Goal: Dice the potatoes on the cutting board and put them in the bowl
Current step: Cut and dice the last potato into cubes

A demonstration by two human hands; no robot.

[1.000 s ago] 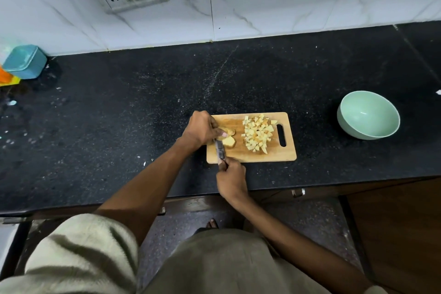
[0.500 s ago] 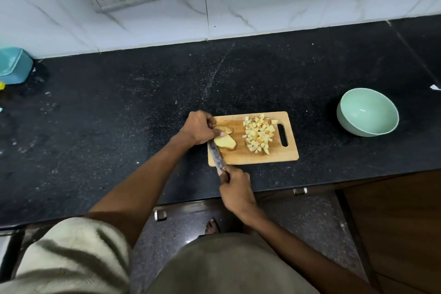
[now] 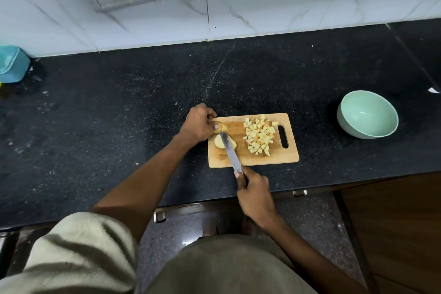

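From the head view, the right hand [image 3: 254,188] is wrapped round the knife [image 3: 230,153] handle, blade lying across a potato slice [image 3: 224,143] at the left end of the cutting board [image 3: 253,157]. The left hand [image 3: 198,124] pinches another potato piece [image 3: 220,126] right at the blade tip — one slip on that wet slice and the fingers get nicked. The diced pile [image 3: 259,135] sits by the board's right end; the bowl [image 3: 367,114] is well apart on the table [image 3: 119,126], so cubes could spill in transfer.
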